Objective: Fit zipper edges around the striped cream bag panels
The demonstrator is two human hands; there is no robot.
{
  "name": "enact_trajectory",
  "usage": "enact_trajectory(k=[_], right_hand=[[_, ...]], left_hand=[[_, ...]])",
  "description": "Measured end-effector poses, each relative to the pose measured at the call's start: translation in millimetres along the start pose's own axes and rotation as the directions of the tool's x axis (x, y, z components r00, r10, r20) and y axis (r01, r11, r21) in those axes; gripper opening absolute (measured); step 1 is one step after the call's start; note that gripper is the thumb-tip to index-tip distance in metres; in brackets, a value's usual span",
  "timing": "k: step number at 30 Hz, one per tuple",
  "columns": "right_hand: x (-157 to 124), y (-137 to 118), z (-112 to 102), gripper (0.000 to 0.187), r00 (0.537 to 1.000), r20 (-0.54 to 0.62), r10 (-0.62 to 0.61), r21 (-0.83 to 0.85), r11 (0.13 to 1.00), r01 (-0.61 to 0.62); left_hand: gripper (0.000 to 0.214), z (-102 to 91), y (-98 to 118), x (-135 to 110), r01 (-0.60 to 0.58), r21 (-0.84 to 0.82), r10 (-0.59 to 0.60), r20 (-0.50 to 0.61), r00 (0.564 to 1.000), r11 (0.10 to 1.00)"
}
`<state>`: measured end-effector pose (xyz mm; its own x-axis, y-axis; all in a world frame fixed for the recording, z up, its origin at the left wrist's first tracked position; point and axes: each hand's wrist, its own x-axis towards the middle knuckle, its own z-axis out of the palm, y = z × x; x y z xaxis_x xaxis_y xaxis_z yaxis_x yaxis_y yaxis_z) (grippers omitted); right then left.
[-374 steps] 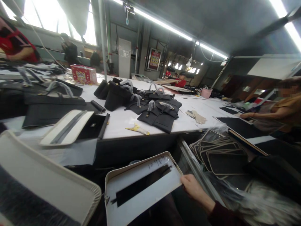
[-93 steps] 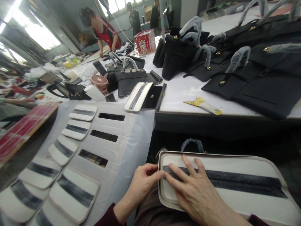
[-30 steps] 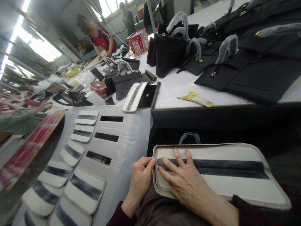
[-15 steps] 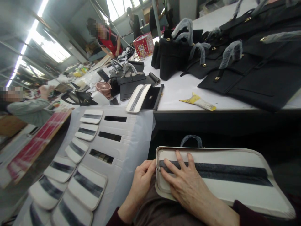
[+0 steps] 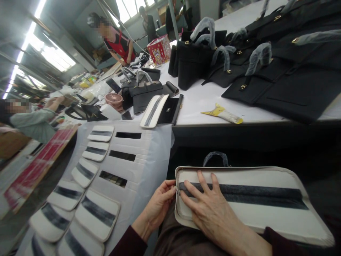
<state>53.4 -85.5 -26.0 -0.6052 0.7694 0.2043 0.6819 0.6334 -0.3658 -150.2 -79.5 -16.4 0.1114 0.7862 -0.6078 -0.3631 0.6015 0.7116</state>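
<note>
A long cream bag panel (image 5: 255, 181) with a raised rim and a dark stripe lies over my lap. Beyond its far edge a plastic-wrapped handle (image 5: 216, 155) sticks up. My left hand (image 5: 162, 199) pinches the panel's left edge between thumb and fingers, near the end of the stripe. Flat on the panel's left part rests my right hand (image 5: 210, 208), its fingers spread across the stripe and holding nothing. What lies beneath the panel is hidden.
Several smaller cream panels (image 5: 97, 213) lie on a grey slotted board (image 5: 138, 142) to the left. The white table (image 5: 191, 110) carries black handbags (image 5: 195, 60), a yellow tube (image 5: 223, 114) and a pink fan (image 5: 114, 101). Co-workers stand at the far left and back.
My left hand has shifted slightly, its wrist a little lower and further left, still at the panel's edge. The right hand stays in place. The view has turned slightly.
</note>
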Motion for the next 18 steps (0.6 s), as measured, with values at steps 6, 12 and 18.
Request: enact_trajectory(k=[6, 12, 18], right_hand=[[0, 0, 0, 0.041, 1.0, -0.002, 0.014, -0.002, 1.0, -0.014], [1, -1, 0, 0.045, 1.0, -0.003, 0.01, -0.008, 1.0, -0.01], [2, 0, 1, 0.044, 1.0, -0.029, 0.007, -0.006, 1.0, -0.008]], left_hand=[[0.038, 0.9, 10, 5, 0.054, 0.06, -0.055, 0.02, 0.998, 0.997], [0.039, 5.9, 22, 5, 0.11, 0.164, -0.115, 0.023, 0.993, 0.98], [0.039, 3.9, 29, 8, 0.14, 0.282, -0.162, 0.057, 0.985, 0.949]])
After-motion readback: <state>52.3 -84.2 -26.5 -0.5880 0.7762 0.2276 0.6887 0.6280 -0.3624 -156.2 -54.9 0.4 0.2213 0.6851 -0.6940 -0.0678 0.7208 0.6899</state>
